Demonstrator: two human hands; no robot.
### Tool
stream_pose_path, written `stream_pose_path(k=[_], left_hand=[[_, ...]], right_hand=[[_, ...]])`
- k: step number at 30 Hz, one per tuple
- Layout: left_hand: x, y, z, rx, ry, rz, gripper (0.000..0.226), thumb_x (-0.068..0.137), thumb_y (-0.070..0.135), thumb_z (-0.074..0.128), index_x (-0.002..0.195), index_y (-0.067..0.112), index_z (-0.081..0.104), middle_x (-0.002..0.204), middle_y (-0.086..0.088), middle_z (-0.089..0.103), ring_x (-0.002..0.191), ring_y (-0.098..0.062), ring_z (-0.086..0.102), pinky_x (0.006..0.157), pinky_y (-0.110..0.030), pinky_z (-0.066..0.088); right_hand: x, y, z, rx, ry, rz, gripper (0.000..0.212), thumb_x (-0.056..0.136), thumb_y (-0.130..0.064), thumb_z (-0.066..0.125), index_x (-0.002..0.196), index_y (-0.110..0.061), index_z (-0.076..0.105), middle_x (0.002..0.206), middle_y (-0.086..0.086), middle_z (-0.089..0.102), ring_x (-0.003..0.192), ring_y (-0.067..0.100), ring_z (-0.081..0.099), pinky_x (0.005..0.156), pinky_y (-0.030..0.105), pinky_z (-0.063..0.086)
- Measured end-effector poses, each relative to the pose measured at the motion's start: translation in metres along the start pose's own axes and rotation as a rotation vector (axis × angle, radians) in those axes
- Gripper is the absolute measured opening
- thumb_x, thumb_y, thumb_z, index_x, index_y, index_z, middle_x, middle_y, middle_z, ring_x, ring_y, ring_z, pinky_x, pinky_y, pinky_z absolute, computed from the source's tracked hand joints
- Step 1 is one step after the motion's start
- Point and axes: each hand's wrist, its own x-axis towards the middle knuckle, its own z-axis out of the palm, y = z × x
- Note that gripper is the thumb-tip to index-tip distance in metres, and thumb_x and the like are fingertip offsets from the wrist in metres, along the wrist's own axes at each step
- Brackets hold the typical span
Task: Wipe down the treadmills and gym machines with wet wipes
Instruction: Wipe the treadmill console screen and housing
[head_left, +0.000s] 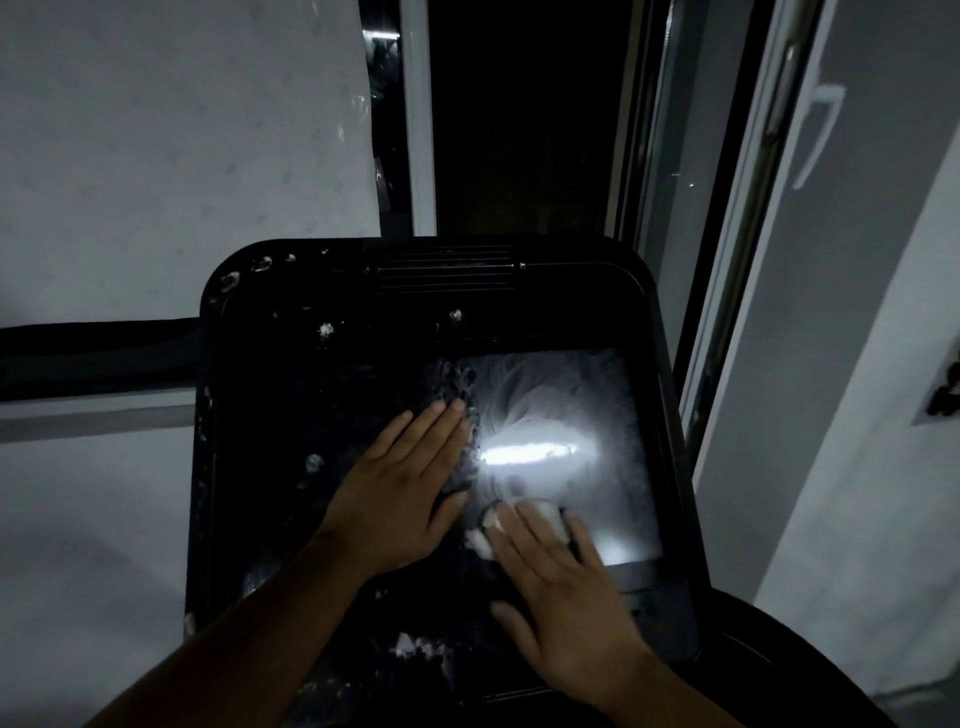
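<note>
The black treadmill console (332, 395) fills the middle of the head view, its glossy screen streaked with wet smears and foam. A bright light reflects on the screen's right half. My left hand (400, 493) lies flat on the screen's middle, fingers straight and together. My right hand (566, 597) presses a white wet wipe (524, 514) against the screen's lower right with straight fingers; only the wipe's edges show beyond the fingertips.
A white blind or panel (182, 130) hangs behind the console at the left. A dark window opening and its frame (524, 114) stand straight ahead. A grey wall (857, 364) runs down the right. Foam blobs dot the console's left and lower edges.
</note>
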Motion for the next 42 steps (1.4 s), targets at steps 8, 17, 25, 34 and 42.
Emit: stream_pose_path(k=[8, 17, 25, 34, 42], left_hand=[[0.002, 0.000, -0.004, 0.001, -0.033, -0.010, 0.072, 0.101, 0.051, 0.033, 0.158, 0.006, 0.031, 0.168, -0.011, 0.021, 0.155, -0.024, 0.019, 0.123, -0.047, 0.024], [-0.040, 0.031, 0.000, -0.020, -0.016, -0.004, 0.075, 0.098, 0.047, 0.044, 0.157, 0.003, 0.031, 0.168, -0.012, 0.021, 0.155, -0.026, 0.019, 0.124, -0.045, 0.020], [-0.040, 0.032, -0.002, -0.010, -0.037, -0.016, 0.075, 0.100, 0.048, 0.042, 0.159, 0.004, 0.026, 0.168, -0.011, 0.018, 0.156, -0.025, 0.015, 0.125, -0.045, 0.018], [-0.064, 0.037, 0.002, 0.010, -0.018, 0.006, 0.071, 0.101, 0.045, 0.041, 0.158, 0.005, 0.031, 0.168, -0.011, 0.021, 0.155, -0.026, 0.020, 0.125, -0.046, 0.020], [-0.063, 0.038, -0.002, -0.007, -0.033, -0.008, 0.071, 0.101, 0.045, 0.040, 0.158, 0.005, 0.031, 0.167, -0.011, 0.022, 0.154, -0.026, 0.023, 0.124, -0.046, 0.021]], right_hand=[[0.014, -0.015, 0.005, 0.069, -0.001, 0.163, 0.073, 0.098, -0.054, 0.041, 0.160, -0.019, 0.026, 0.168, 0.001, 0.020, 0.156, 0.021, 0.013, 0.121, 0.051, 0.012], [0.018, -0.014, -0.001, 0.091, 0.023, 0.223, 0.068, 0.100, -0.052, 0.039, 0.159, -0.020, 0.028, 0.166, 0.002, 0.023, 0.155, 0.021, 0.017, 0.120, 0.052, 0.014], [0.004, -0.002, -0.002, 0.062, 0.015, 0.270, 0.067, 0.100, -0.050, 0.039, 0.159, -0.021, 0.029, 0.166, 0.000, 0.022, 0.155, 0.018, 0.017, 0.120, 0.054, 0.018], [-0.048, -0.004, 0.007, -0.018, -0.063, 0.154, 0.066, 0.099, -0.050, 0.041, 0.158, -0.019, 0.034, 0.167, -0.001, 0.022, 0.154, 0.020, 0.021, 0.118, 0.055, 0.019], [-0.090, -0.033, 0.019, -0.063, -0.107, -0.028, 0.072, 0.091, -0.053, 0.051, 0.153, -0.018, 0.043, 0.165, 0.003, 0.029, 0.152, 0.022, 0.028, 0.120, 0.054, 0.016]])
